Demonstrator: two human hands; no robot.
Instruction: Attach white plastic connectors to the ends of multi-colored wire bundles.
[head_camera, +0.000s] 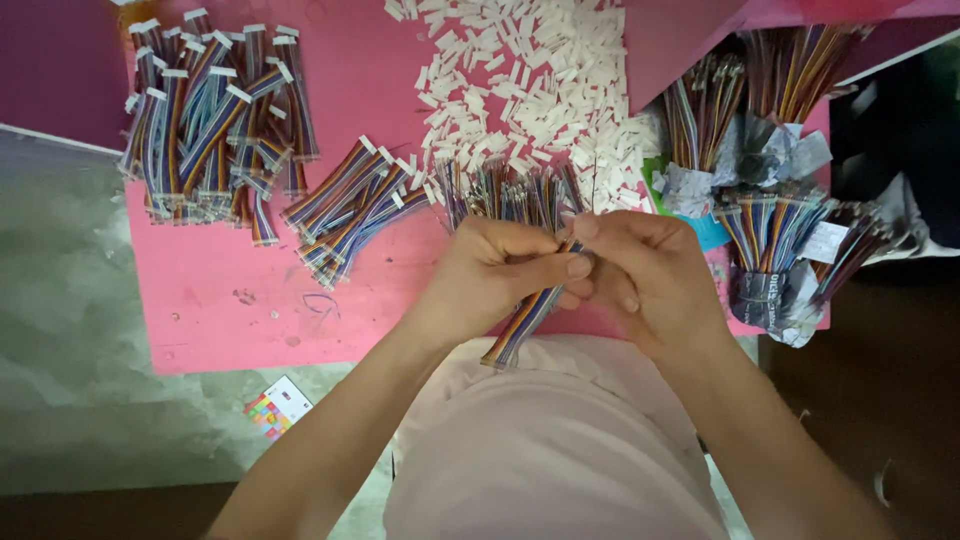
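Connector heap (530, 80) between cable piles (215, 120) (left) — bundles (770, 170) right.

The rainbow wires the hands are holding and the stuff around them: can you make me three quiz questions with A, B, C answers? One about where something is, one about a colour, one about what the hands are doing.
1. Where is the heap of small white plastic pieces?
A. beyond the hands, on the pink board
B. on the person's lap
C. on the grey floor

2. What colour is the board?
A. green
B. pink
C. yellow

3. How is the rainbow ribbon cable held?
A. lying loose
B. by one hand only
C. by both hands

Answers: 1 A, the heap lies past the fingers on the board. 2 B, the board is plainly pink. 3 C, left hand and right hand meet pinched at the cable's top end.
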